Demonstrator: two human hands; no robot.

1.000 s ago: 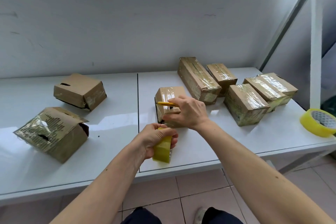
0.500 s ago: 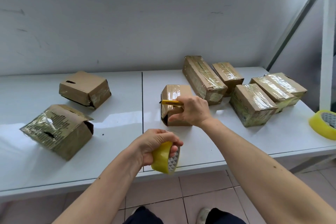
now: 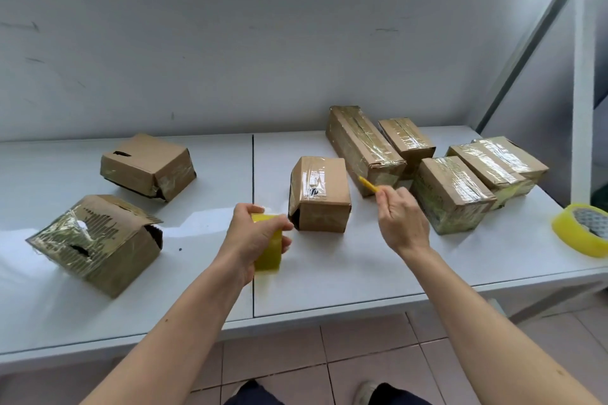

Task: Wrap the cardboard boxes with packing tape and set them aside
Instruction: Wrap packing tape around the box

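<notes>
A small cardboard box point(image 3: 320, 196) with a tape strip along its top stands in the middle of the white table point(image 3: 362, 273). My left hand point(image 3: 251, 238) grips a yellow roll of packing tape point(image 3: 268, 251) just left of the box's near corner. My right hand point(image 3: 401, 219) is to the right of the box, apart from it, and holds a thin yellow cutter point(image 3: 368, 184) that points up and left. Several taped boxes point(image 3: 450, 194) lie in a group at the back right.
Two crumpled boxes lie on the left: one near point(image 3: 98, 242), one farther back point(image 3: 148, 166). A second yellow tape roll point(image 3: 580, 228) sits at the table's right edge. A grey wall rises behind, a white post point(image 3: 584, 76) at right. Tiled floor shows below.
My right hand has lifted off the middle box and drawn away to its right with the cutter. My left hand has carried the tape roll up toward the box's near left corner.
</notes>
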